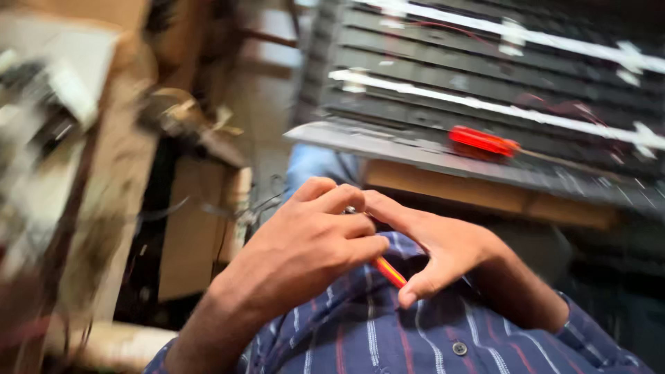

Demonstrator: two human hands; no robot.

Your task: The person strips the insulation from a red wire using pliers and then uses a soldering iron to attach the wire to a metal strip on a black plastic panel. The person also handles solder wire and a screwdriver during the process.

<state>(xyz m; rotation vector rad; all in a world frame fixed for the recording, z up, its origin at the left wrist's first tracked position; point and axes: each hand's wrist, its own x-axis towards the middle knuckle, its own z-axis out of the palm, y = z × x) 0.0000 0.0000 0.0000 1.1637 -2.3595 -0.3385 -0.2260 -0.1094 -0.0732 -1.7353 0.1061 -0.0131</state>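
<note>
Pinching a red-orange tool point(388, 271), both hands' fingers point(360, 225) curled.

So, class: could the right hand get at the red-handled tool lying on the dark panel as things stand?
Probably yes. The right hand sits just below the red-handled tool, which lies exposed on the dark panel, but its fingers are occupied with a small orange tool.

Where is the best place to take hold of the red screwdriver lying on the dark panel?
Grip the red screwdriver by its thick red handle, coming from above. It lies flat on the dark panel, handle left and thin shaft running right, so the handle's top and sides are free.
</note>
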